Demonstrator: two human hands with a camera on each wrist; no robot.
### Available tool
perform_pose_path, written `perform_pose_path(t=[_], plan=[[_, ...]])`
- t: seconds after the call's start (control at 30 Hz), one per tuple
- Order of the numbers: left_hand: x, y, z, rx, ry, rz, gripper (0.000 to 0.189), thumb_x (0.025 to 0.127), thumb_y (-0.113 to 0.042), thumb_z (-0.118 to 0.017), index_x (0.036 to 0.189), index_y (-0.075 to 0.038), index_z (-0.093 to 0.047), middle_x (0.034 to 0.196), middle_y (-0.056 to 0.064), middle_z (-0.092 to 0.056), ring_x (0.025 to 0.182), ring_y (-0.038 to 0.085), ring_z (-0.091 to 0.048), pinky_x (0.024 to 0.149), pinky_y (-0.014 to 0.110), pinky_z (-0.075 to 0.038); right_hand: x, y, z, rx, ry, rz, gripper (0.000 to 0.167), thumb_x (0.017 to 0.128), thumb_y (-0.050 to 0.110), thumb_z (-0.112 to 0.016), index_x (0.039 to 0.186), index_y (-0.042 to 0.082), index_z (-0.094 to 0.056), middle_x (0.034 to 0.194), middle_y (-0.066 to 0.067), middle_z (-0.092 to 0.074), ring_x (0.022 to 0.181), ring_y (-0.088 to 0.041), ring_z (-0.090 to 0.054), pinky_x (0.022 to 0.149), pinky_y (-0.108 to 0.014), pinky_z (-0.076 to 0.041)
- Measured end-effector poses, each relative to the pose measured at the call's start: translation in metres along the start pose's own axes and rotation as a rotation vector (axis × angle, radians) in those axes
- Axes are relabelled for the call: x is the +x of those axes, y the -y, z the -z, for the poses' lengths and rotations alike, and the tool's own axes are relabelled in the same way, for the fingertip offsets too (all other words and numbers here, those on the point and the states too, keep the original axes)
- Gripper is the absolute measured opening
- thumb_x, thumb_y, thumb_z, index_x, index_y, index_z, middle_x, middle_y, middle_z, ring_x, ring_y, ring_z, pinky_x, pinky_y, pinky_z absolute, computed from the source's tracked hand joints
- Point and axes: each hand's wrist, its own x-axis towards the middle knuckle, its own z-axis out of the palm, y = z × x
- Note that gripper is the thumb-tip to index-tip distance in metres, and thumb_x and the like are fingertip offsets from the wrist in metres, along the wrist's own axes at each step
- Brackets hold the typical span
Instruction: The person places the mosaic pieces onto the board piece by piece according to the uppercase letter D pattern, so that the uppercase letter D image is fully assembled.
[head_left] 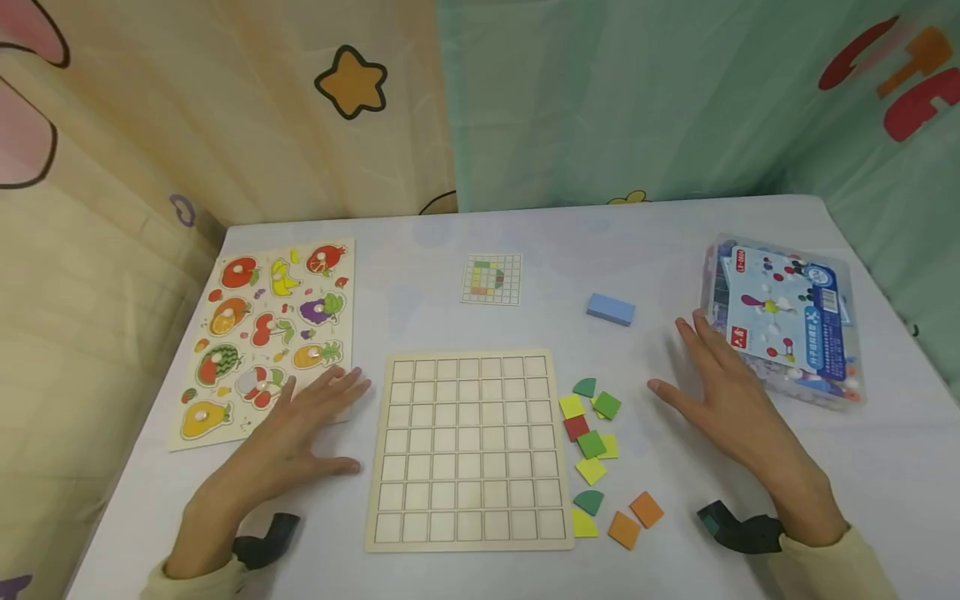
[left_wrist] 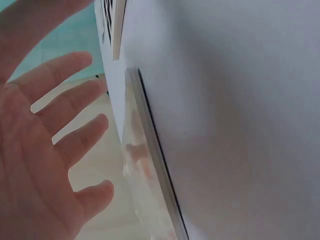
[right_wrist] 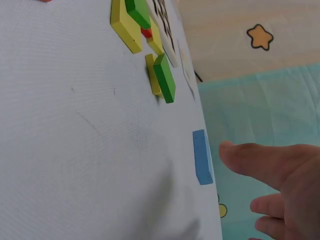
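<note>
Well, the left hand [head_left: 288, 437] and right hand [head_left: 731, 408] are hovering apart, empty; the bare grid [head_left: 469, 415] between them is seemingly awaiting a right-hand pinch on the nearby tiles [head_left: 591, 444].

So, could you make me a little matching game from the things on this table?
1. grid board
2. fruit puzzle
3. oblong block
4. plastic box

A. plain blue
B. farthest right of the four in the head view
C. every square bare
D. partly hidden by the left hand in the head view

Pairs: 1-C, 2-D, 3-A, 4-B
</note>
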Motion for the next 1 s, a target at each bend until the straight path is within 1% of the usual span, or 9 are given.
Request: perform_pose_path(t=[0.2,0.33,0.47,0.53,0.6,0.7,0.77,0.83,1.0], plan=[[0.002,-0.005,-0.009,-0.003,0.039,-0.03,0.098,0.064,-0.034,-0.092,0.149,-0.023,-0.045,0.156,0.004,-0.037,0.148,0.033,-0.021,0.117,0.061,-0.005,0.001,0.001,0.001,0.021,-0.034,0.031,0.087,0.093,0.037,-0.067,0.158,0.011,-0.016,0.164,-0.015,-0.004,0.147,-0.042,-0.011,0.104,-0.072,-0.024],[0.002,-0.008,-0.012,-0.003,0.042,-0.035,0.096,0.064,-0.034,-0.091,0.148,-0.023,-0.047,0.156,0.005,-0.036,0.147,0.033,-0.021,0.116,0.063,-0.005,0.003,0.005,0.0,0.036,-0.047,0.053,0.083,0.091,0.03,-0.07,0.157,0.012,-0.024,0.164,-0.013,-0.012,0.146,-0.042,-0.017,0.099,-0.073,-0.032],[0.001,-0.009,-0.012,0.013,0.037,-0.046,0.094,0.063,-0.036,-0.092,0.146,-0.021,-0.05,0.155,0.002,-0.038,0.147,0.033,-0.022,0.117,0.062,-0.003,0.005,0.01,-0.002,0.046,-0.044,0.088,0.079,0.09,0.026,-0.073,0.155,0.013,-0.03,0.163,-0.01,-0.019,0.145,-0.041,-0.024,0.098,-0.071,-0.035],[0.0,-0.009,-0.013,0.023,0.03,-0.058,0.094,0.062,-0.037,-0.092,0.145,-0.021,-0.051,0.153,0.001,-0.041,0.147,0.033,-0.024,0.117,0.061,-0.003,0.005,0.011,-0.001,0.043,-0.032,0.101,0.077,0.089,0.024,-0.073,0.154,0.013,-0.033,0.161,-0.012,-0.025,0.143,-0.041,-0.028,0.099,-0.069,-0.037],[-0.001,-0.009,-0.013,0.027,0.025,-0.062,0.094,0.061,-0.038,-0.092,0.144,-0.02,-0.053,0.152,0.0,-0.043,0.146,0.033,-0.025,0.118,0.06,-0.003,0.005,0.013,0.0,0.036,-0.014,0.114,0.072,0.089,0.021,-0.073,0.152,0.013,-0.038,0.155,-0.015,-0.036,0.137,-0.042,-0.038,0.097,-0.067,-0.04],[-0.002,-0.009,-0.014,0.029,0.024,-0.062,0.095,0.059,-0.04,-0.092,0.143,-0.02,-0.054,0.15,0.0,-0.046,0.145,0.034,-0.027,0.118,0.06,-0.002,0.005,0.016,0.0,0.039,0.036,0.122,0.062,0.089,0.017,-0.073,0.146,0.011,-0.047,0.141,-0.018,-0.053,0.121,-0.041,-0.054,0.092,-0.061,-0.049],[-0.002,-0.01,-0.015,0.028,0.023,-0.059,0.095,0.058,-0.041,-0.093,0.143,-0.019,-0.054,0.15,-0.001,-0.046,0.145,0.033,-0.027,0.118,0.061,-0.001,0.005,0.017,-0.001,0.042,0.073,0.129,0.055,0.089,0.015,-0.072,0.14,0.009,-0.053,0.131,-0.017,-0.06,0.111,-0.038,-0.061,0.087,-0.057,-0.054],[-0.002,-0.01,-0.017,0.027,0.023,-0.059,0.095,0.058,-0.041,-0.093,0.142,-0.019,-0.055,0.15,-0.002,-0.046,0.146,0.033,-0.026,0.117,0.061,-0.001,0.005,0.017,-0.003,0.043,0.105,0.136,0.049,0.089,0.015,-0.073,0.136,0.008,-0.058,0.125,-0.013,-0.064,0.104,-0.033,-0.063,0.084,-0.052,-0.056],[-0.004,-0.014,-0.018,0.023,0.014,-0.062,0.093,0.057,-0.039,-0.093,0.141,-0.018,-0.057,0.15,-0.002,-0.045,0.146,0.031,-0.026,0.117,0.061,-0.005,0.003,0.021,-0.009,0.039,0.146,0.161,0.041,0.088,0.016,-0.074,0.128,0.009,-0.065,0.117,-0.005,-0.068,0.101,-0.024,-0.063,0.085,-0.046,-0.057]])
